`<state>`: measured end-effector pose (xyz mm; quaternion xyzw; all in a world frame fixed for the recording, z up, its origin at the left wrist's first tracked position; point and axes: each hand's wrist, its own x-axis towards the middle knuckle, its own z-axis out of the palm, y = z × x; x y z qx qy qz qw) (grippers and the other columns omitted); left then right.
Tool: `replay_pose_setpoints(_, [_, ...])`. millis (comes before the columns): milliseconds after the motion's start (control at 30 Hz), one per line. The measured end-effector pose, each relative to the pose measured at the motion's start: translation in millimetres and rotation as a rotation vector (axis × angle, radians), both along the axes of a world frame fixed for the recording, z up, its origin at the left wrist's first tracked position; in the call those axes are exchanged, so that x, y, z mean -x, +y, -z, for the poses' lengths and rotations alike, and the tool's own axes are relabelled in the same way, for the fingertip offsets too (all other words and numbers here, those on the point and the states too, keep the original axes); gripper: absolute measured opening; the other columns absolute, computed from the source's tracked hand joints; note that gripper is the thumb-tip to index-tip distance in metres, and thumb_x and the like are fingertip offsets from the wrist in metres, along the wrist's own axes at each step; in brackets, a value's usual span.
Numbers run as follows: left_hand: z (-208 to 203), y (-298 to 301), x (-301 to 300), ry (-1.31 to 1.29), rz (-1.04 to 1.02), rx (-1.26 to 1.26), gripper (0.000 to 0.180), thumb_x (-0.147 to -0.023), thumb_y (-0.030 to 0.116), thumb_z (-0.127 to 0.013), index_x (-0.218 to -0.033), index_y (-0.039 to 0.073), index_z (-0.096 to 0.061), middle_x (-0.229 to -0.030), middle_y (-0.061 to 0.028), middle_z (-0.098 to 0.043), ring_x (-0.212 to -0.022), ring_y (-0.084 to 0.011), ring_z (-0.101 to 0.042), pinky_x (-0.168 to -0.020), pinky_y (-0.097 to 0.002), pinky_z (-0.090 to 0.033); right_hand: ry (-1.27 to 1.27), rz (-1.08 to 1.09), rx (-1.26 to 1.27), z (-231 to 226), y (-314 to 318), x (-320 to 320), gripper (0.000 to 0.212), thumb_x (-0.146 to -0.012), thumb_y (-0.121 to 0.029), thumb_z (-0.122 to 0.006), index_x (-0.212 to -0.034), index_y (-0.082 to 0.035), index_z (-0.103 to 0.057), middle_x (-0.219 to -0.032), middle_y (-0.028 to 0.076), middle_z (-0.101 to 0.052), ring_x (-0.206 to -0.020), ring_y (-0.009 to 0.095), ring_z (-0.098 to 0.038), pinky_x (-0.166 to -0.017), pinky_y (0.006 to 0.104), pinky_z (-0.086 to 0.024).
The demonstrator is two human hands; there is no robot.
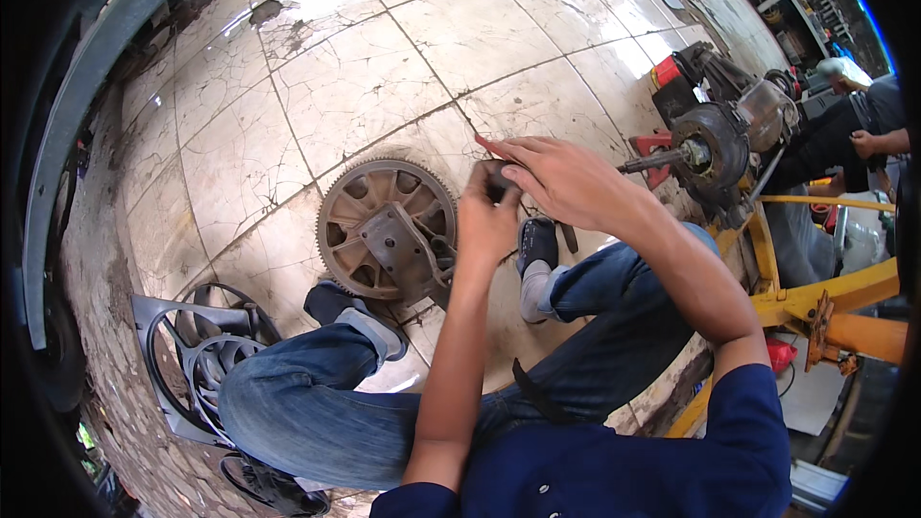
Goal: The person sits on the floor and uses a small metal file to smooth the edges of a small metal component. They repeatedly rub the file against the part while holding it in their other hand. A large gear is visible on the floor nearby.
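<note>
My left hand (pixel 487 221) is closed around a small dark part (pixel 499 180), held up over the tiled floor between my feet. Against its top rests my right hand (pixel 574 177), with the fingers stretched flat and pressed together over a thin red piece (pixel 487 145). Only the edge of that red piece shows, so its kind is unclear. Just left of my hands, a toothed flywheel (pixel 336 230) lies flat on the floor. A rusty metal bracket plate (pixel 389 242) lies on top of it.
A gearbox-like assembly (pixel 710 149) with a protruding shaft stands at the right, beside a yellow steel frame (pixel 844 290). Another person (pixel 878 120) sits at the far right. A fan shroud (pixel 177 355) lies at the left, near my knee. Cracked tiles (pixel 355 67) stretch ahead.
</note>
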<state>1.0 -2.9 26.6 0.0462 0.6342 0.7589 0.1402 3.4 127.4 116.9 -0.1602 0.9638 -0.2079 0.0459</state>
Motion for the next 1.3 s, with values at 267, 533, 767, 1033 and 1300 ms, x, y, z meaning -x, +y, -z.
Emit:
replay_pose_setpoints(267, [-3.5,3.4,-6.3,0.163,-0.024,0.116,0.015,-0.091,0.005,-0.061,-0.102,-0.004,-0.058,-0.079,-0.0123,-0.066,-0.07,-0.0141,-0.058,-0.065,-0.0305,-0.048,-0.064,0.028,0.025,-1.7,3.6,0.1,0.044,-0.102,-0.03,-0.039,-0.132,-0.001,-0.053,-0.119,0.022,-0.062,-0.109,0.039,-0.058,-0.093,0.0446,-0.047])
replay_pose_setpoints(533, [-13.3,-4.6,-6.0,0.166,0.067,0.208,0.02,-0.09,0.006,-0.061,-0.109,-0.002,-0.057,-0.086,-0.0178,-0.066,-0.074,-0.0162,-0.06,-0.069,-0.0325,-0.049,-0.12,0.005,0.018,-3.2,4.3,1.8,0.044,-0.102,-0.028,-0.039,-0.14,-0.008,-0.047,-0.126,0.02,-0.059,-0.113,0.038,-0.056,-0.097,0.0431,-0.044])
replay_pose_setpoints(767, [8.5,-6.0,4.7,0.074,-0.086,0.115,0.015,-0.092,0.005,-0.059,-0.104,-0.003,-0.058,-0.085,-0.0173,-0.067,-0.073,-0.0232,-0.064,-0.069,-0.0346,-0.05,-0.137,0.011,0.045,1.2,0.4,-1.4,0.043,-0.102,-0.026,-0.04,-0.141,-0.009,-0.047,-0.125,0.02,-0.06,-0.113,0.038,-0.056,-0.097,0.044,-0.044])
replay_pose_setpoints(1033, [-4.6,-0.8,-3.3,0.133,-0.072,0.069,0.016,-0.09,0.005,-0.061,-0.103,-0.004,-0.057,-0.086,-0.0189,-0.067,-0.077,-0.0265,-0.066,-0.07,-0.0353,-0.05,-0.069,0.013,0.072,1.6,0.4,1.9,0.044,-0.103,-0.03,-0.038,-0.136,-0.005,-0.051,-0.119,0.021,-0.063,-0.109,0.038,-0.058,-0.093,0.044,-0.047])
replay_pose_setpoints(1300, [-1.9,8.7,-11.2,0.235,-0.099,0.211,0.015,-0.09,0.006,-0.061,-0.101,-0.003,-0.056,-0.083,-0.0183,-0.067,-0.074,-0.027,-0.065,-0.068,-0.0366,-0.049,-0.154,0.033,0.02,0.9,3.1,4.8,0.043,-0.102,-0.027,-0.041,-0.14,-0.009,-0.048,-0.126,0.019,-0.059,-0.113,0.038,-0.056,-0.096,0.0437,-0.045])
